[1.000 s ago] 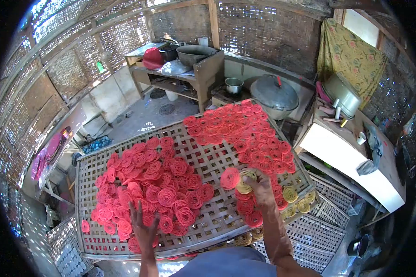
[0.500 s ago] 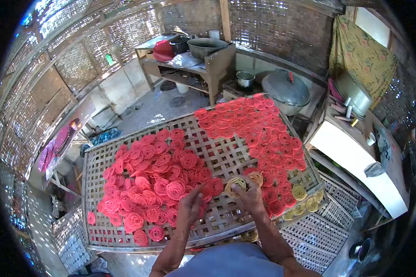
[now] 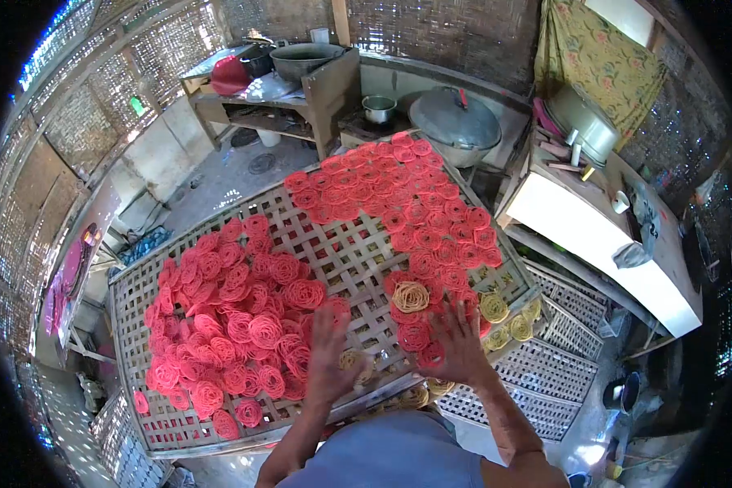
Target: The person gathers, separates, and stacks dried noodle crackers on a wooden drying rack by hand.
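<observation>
- From my end of the feed, the right hand is spread wide, palm down, over the near part of the flat red layer; I see nothing gripped, and I cannot tell whether the fingers press on the discs.
- The left hand is blurred, its fingers apart, at the right side of the red heap. I make out no firm hold; a pale patch shows beside its thumb, and I cannot tell whether that is a disc.
- Just beyond the right fingertips, a yellow coiled disc lies on top of red ones.
- The woven tray carries all this. Its left half bears the heap, loose and overlapping; the layer runs from the far edge down the right end toward the near edge.
- I judge the work to be partway: the right end is mostly covered in flat rows, while bare lattice shows between layer and heap, and many discs lie piled.
- At the tray's right corner sits another yellow disc, with more below the near edge.
- Further out I see lower lattice racks, a lidded pan past the far right corner, and a white-fronted table.
</observation>
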Demonstrator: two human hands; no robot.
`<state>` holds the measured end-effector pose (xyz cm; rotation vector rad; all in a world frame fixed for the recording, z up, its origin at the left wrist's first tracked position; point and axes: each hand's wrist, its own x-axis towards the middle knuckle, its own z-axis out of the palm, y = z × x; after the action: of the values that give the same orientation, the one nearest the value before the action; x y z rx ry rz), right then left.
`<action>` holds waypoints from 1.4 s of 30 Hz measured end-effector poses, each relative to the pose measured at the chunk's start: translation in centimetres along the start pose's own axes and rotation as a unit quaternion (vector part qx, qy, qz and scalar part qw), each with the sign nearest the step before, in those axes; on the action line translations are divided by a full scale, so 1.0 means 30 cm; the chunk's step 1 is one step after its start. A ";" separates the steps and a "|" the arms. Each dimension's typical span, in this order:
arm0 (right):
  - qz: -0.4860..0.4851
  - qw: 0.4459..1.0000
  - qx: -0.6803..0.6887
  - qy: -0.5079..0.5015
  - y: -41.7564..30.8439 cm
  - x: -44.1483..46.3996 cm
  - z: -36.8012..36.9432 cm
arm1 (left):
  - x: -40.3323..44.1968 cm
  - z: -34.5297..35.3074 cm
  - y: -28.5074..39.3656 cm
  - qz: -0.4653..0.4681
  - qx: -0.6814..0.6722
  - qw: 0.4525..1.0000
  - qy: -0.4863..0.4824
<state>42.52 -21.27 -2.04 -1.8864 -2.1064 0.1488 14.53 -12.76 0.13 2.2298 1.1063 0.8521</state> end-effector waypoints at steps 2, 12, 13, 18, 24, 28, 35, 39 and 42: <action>-0.005 1.000 -0.023 0.005 -0.012 -0.005 0.013 | 0.034 0.097 0.037 0.060 0.017 0.996 -0.066; -0.073 0.990 0.026 0.121 0.018 -0.043 0.072 | 0.222 0.293 -0.045 0.257 0.111 0.936 -0.212; -0.081 0.986 0.029 0.144 0.018 -0.047 0.077 | 0.229 0.287 -0.055 0.271 0.112 0.933 -0.209; -0.060 0.977 0.088 0.182 -0.067 0.006 -0.018 | 0.283 0.218 -0.059 0.289 0.072 0.940 -0.167; 0.034 0.901 0.324 0.286 -0.127 0.102 -0.010 | 0.322 0.097 -0.034 0.087 -0.159 0.983 -0.010; 0.057 0.852 0.431 0.291 -0.196 0.217 -0.048 | 0.305 -0.051 -0.027 -0.086 -0.358 0.923 0.108; 0.095 0.706 0.684 0.155 -0.325 0.373 -0.045 | 0.189 -0.080 -0.058 -0.209 -0.538 0.782 0.235; 0.122 0.646 0.748 0.088 -0.355 0.443 0.058 | 0.122 -0.067 -0.057 -0.233 -0.517 0.787 0.244; 0.114 0.696 0.696 0.133 -0.372 0.466 0.117 | 0.096 -0.052 -0.065 -0.221 -0.494 0.792 0.282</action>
<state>29.68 -8.50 -0.04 -0.9999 -0.8605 1.0816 13.77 -9.08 0.78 0.8165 0.9892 1.4737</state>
